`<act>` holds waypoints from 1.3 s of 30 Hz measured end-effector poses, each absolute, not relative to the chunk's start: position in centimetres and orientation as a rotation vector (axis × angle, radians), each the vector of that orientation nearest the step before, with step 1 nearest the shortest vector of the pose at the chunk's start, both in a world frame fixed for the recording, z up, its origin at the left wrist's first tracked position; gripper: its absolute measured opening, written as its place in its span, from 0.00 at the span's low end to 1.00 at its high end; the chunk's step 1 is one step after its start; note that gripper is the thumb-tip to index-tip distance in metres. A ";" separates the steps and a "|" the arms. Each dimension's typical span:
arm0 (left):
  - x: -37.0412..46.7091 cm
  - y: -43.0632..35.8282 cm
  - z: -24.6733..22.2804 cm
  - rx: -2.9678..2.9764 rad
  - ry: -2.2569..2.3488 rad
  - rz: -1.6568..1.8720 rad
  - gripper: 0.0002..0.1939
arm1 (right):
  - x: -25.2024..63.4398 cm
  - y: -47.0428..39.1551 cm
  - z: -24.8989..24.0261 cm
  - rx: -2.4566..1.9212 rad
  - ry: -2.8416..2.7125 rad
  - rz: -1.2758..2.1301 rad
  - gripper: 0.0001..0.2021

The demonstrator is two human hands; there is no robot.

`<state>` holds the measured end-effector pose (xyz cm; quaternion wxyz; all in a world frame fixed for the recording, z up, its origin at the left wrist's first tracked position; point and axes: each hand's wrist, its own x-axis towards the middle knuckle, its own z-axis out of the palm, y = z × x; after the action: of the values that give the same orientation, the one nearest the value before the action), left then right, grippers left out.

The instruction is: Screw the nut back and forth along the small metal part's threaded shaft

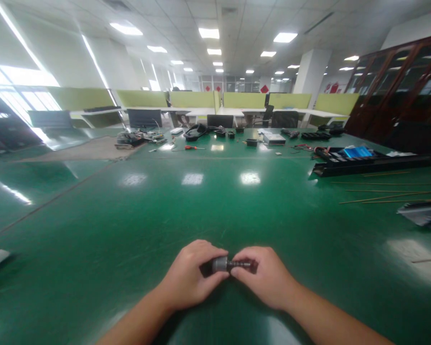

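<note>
Just above the green tabletop (201,211), at the lower middle of the head view, is a small grey cylinder (221,264) with a dark, ribbed shaft (239,264) sticking out to the right. My left hand (192,273) grips the cylinder between thumb and fingers, and its palm hides the left end. The thumb and fingers of my right hand (267,275) are closed around the shaft, covering its far end. Both hands are close together, their fingertips nearly meeting where shaft and cylinder join. Whether cylinder and shaft are one piece, I cannot tell.
Along the far edge lie a red-handled screwdriver (192,147), a headset-like black thing (195,132), small black boxes (252,143) and a silver box (274,138). At right are a long black rail (366,165) and several thin rods (391,195). Brown sheet (82,149) lies far left.
</note>
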<state>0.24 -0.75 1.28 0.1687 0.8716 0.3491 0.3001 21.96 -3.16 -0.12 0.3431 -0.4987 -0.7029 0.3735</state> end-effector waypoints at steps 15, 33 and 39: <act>0.2 -0.8 1.1 2.476 1.012 0.858 0.13 | 22.0 -3.0 0.0 -1.307 -1.832 0.967 0.05; -0.2 -0.6 1.2 2.480 1.019 0.884 0.13 | 22.0 -3.2 -0.1 -1.304 -1.776 0.963 0.05; -0.3 -0.6 1.4 2.476 1.031 0.893 0.13 | 22.0 -3.1 0.0 -1.303 -1.769 0.957 0.05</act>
<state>-0.27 -0.56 1.38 0.1565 0.8651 0.3602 0.3120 22.04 -3.07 -0.01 0.3640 -0.5064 -0.6876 0.3718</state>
